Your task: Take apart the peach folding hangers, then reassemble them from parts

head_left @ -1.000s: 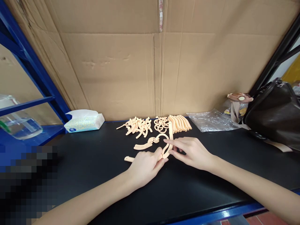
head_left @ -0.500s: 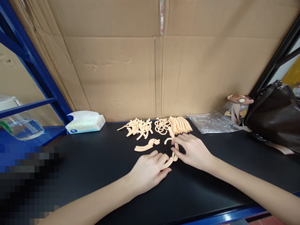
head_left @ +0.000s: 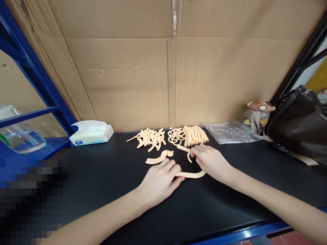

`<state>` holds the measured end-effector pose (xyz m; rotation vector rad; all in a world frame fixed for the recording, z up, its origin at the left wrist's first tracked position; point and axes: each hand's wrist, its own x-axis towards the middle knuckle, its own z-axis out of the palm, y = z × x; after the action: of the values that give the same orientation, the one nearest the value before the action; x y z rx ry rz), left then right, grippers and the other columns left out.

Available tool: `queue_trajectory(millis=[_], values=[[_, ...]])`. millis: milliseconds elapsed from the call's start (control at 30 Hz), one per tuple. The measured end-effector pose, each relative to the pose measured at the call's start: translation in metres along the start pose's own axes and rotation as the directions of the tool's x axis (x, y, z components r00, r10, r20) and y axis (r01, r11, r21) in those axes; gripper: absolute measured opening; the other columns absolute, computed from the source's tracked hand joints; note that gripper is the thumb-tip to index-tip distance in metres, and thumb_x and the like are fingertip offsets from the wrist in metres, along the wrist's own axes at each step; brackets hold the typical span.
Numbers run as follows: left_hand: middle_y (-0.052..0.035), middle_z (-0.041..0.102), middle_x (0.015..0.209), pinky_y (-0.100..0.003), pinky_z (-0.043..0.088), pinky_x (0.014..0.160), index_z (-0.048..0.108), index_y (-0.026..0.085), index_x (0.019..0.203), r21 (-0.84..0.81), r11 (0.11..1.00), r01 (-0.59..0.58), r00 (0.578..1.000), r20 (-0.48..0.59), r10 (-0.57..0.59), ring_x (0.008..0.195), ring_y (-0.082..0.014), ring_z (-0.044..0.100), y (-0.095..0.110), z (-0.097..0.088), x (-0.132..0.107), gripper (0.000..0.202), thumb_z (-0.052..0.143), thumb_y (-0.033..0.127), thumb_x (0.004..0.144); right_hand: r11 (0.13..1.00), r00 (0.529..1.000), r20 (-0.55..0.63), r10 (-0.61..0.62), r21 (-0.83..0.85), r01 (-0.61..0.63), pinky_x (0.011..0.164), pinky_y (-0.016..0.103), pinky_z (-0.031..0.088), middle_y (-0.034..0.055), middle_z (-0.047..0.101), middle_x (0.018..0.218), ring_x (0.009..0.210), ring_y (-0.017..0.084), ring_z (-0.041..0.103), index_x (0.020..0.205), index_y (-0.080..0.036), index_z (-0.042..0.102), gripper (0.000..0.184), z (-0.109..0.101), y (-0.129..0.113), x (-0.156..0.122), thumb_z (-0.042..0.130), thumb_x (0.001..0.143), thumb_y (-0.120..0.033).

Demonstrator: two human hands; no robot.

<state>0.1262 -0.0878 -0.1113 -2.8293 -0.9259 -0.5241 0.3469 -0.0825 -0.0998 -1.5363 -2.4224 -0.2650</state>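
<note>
A pale orange plastic hanger [head_left: 191,175] lies flat on the black shelf top [head_left: 107,177] between my hands. My left hand [head_left: 159,180] rests on its left end with the fingers curled over it. My right hand [head_left: 211,161] grips the hook end, fingers closed around the curved hook by the thumb. A loose curved hanger piece [head_left: 159,157] lies just beyond my left hand. Behind it are a heap of small clip pieces [head_left: 149,137] and a fanned stack of hanger arms [head_left: 195,134].
A tissue pack [head_left: 92,132] sits at the back left. A crumpled clear plastic bag [head_left: 230,132], a small bottle with a brown lid [head_left: 260,115] and a dark leather bag [head_left: 298,126] stand at the right. Cardboard lines the back wall. Blue shelf posts rise at left.
The hanger's arm has swung down from pointing away from me to lying flat across the shelf. My right hand moved back toward the stacks; my left hand shifted slightly.
</note>
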Motion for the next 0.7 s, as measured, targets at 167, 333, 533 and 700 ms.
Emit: queue_trajectory(millis=[167, 333, 533, 700], values=[[-0.0024, 0.055, 0.091, -0.029, 0.045, 0.068, 0.056, 0.02, 0.089, -0.055, 0.998, 0.004, 0.999, -0.045, -0.006, 0.086, -0.0183, 0.053, -0.0006, -0.0001, 0.0004, 0.015, 0.044, 0.027, 0.094, 0.999, 0.998, 0.042, 0.037, -0.031, -0.036, 0.072, 0.027, 0.041, 0.0036, 0.06, 0.088, 0.084, 0.017, 0.055, 0.087, -0.017, 0.057, 0.033, 0.0001, 0.002, 0.0016, 0.038, 0.075, 0.007], [-0.0035, 0.055, 0.094, -0.03, 0.046, 0.07, 0.057, 0.02, 0.093, -0.087, 0.996, 0.009, 0.999, -0.05, -0.014, 0.09, -0.0192, 0.052, -0.0017, 0.0022, 0.0, 0.013, 0.044, 0.018, 0.091, 1.0, 0.999, 0.019, 0.03, 0.004, -0.03, 0.068, 0.025, 0.041, 0.0035, 0.057, 0.09, 0.084, 0.016, 0.055, 0.086, -0.017, 0.054, 0.034, 0.0014, 0.0027, 0.0004, 0.036, 0.074, 0.009], [-0.0033, 0.057, 0.098, -0.033, 0.047, 0.078, 0.052, 0.02, 0.102, -0.13, 0.991, 0.031, 0.999, -0.038, -0.037, 0.096, -0.0198, 0.052, -0.004, 0.004, 0.0011, 0.015, 0.041, 0.017, 0.093, 0.999, 0.999, 0.025, 0.026, 0.043, -0.027, 0.062, 0.024, 0.04, 0.0023, 0.056, 0.087, 0.078, 0.014, 0.055, 0.083, -0.017, 0.052, 0.029, 0.0, 0.0003, -0.0009, 0.035, 0.08, 0.006], [-0.0009, 0.058, 0.093, -0.032, 0.047, 0.076, 0.05, 0.02, 0.092, -0.154, 0.986, 0.059, 0.998, -0.012, -0.061, 0.092, -0.0192, 0.053, -0.005, 0.0041, 0.0016, 0.007, 0.043, 0.018, 0.093, 0.998, 0.998, 0.05, 0.029, 0.059, -0.032, 0.061, 0.023, 0.038, 0.0021, 0.055, 0.085, 0.076, 0.013, 0.055, 0.079, -0.017, 0.052, 0.028, 0.0003, 0.0, 0.0, 0.035, 0.081, 0.005]])
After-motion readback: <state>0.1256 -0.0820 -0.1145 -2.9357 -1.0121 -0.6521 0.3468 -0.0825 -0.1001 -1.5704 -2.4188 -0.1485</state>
